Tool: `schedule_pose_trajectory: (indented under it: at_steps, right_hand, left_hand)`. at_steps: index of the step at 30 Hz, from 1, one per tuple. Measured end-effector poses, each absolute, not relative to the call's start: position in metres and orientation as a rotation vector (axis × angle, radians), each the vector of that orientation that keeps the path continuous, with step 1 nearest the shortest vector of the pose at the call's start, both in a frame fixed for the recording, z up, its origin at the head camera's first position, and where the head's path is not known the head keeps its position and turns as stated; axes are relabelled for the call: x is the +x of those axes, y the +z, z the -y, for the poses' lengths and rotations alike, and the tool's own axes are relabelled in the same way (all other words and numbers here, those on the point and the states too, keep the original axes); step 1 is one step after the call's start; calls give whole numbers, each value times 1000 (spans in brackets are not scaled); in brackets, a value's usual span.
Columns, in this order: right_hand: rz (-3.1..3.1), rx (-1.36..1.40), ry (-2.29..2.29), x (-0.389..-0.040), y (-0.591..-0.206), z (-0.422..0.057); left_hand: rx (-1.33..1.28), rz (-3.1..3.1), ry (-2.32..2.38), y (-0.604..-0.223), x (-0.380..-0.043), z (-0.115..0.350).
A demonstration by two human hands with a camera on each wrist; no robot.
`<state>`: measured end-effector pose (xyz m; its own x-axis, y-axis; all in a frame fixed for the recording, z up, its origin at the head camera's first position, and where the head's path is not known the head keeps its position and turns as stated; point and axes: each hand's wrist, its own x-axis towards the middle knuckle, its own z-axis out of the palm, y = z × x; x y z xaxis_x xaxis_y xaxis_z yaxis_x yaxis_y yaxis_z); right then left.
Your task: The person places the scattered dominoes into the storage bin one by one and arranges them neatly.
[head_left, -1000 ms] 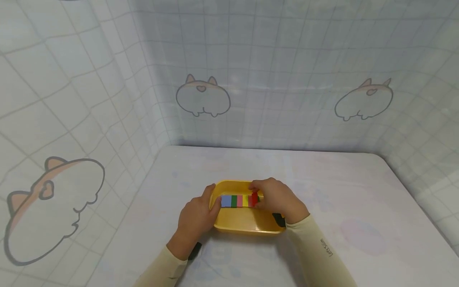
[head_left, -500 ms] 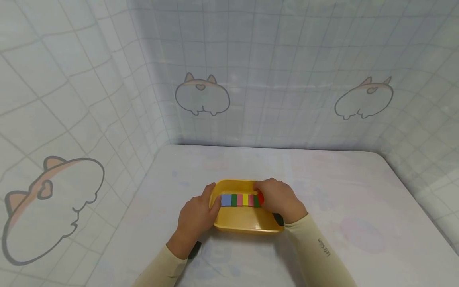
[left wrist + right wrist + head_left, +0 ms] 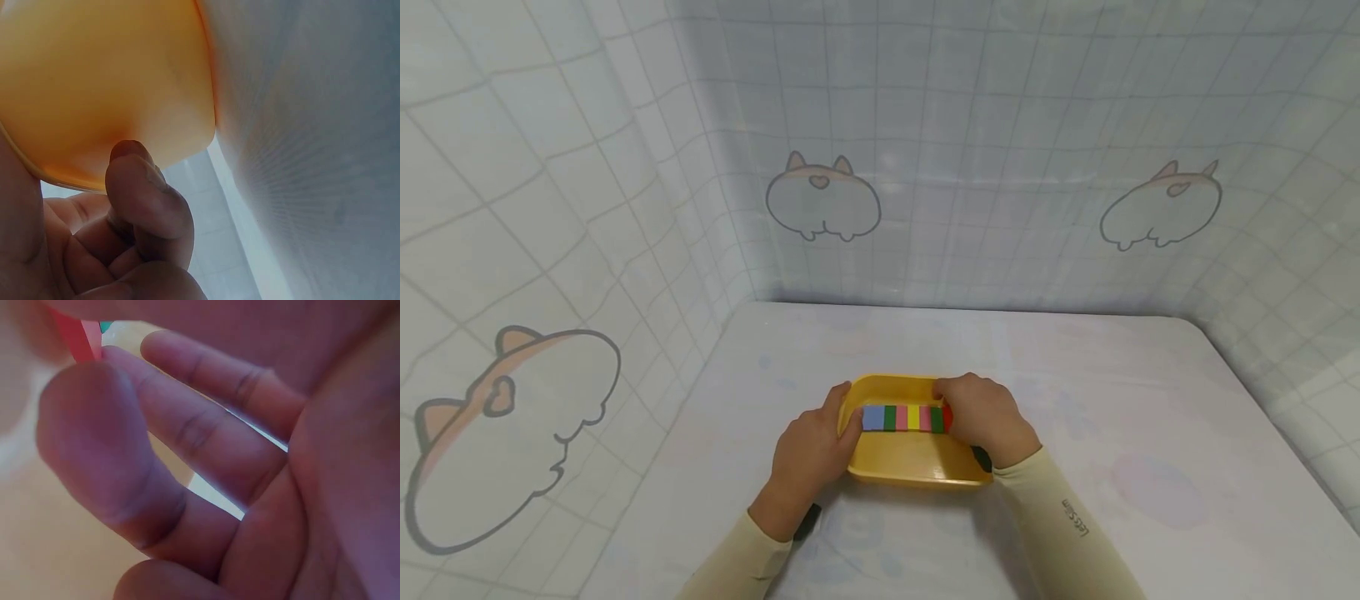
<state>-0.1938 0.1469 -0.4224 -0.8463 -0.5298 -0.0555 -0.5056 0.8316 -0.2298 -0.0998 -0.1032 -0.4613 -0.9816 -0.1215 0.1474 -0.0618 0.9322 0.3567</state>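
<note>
A yellow plastic tray [image 3: 917, 457] sits before me, with a row of thin coloured blocks [image 3: 913, 418] laid side by side across it: blue, green, pink, yellow, pink, green. My left hand [image 3: 811, 454] grips the tray's left side, thumb over the rim by the blue end. From the left wrist view, curled fingers [image 3: 150, 200] press the outside of the tray wall [image 3: 125, 75]. At the row's right end my right hand [image 3: 988, 417] pinches a red block [image 3: 947, 417], mostly hidden by the fingers. The right wrist view shows the red block [image 3: 78, 331] beyond the thumb.
The tray rests on a pale, faintly patterned tabletop [image 3: 1075, 375]. Grid-patterned curtains [image 3: 985, 167] with cartoon animals surround it at the back and sides. A dark wrist strap [image 3: 807, 522] shows under the left wrist.
The right hand has brought the red block down and slightly right, to the end of the row beside the green one. The left hand has kept its grip on the tray.
</note>
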Motion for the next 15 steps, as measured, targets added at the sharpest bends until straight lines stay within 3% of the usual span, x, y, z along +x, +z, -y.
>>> schedule_pose_trajectory:
  at_steps: [15]
  right_hand:
    - [-2887,-814,-338,-199,-425,-150]
  left_hand:
    - [98,2884,-564,-456,-97,101]
